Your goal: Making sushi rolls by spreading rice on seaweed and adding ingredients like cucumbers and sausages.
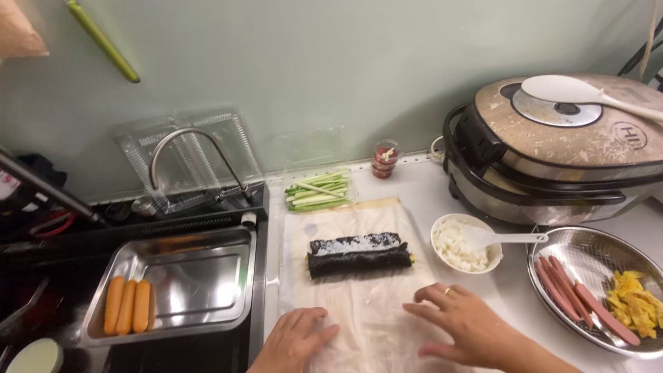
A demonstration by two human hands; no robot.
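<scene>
Two flat hands, left hand (293, 338) and right hand (466, 324), on rolling mat (359, 304), white counter (421, 190).

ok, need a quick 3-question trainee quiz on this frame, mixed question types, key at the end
1. True or false: the seaweed roll on the rolling mat is partly rolled, with a strip of rice showing along its far side.
2. What do both hands rest on? A) the rice bowl B) the rolling mat C) the steel tray
3. Fill in: the cucumber strips lie at the ___ edge of the mat.

Key:
1. True.
2. B. The left hand and right hand lie flat on the mat near its front edge, holding nothing, apart from the roll.
3. Far, by the wall.
</scene>
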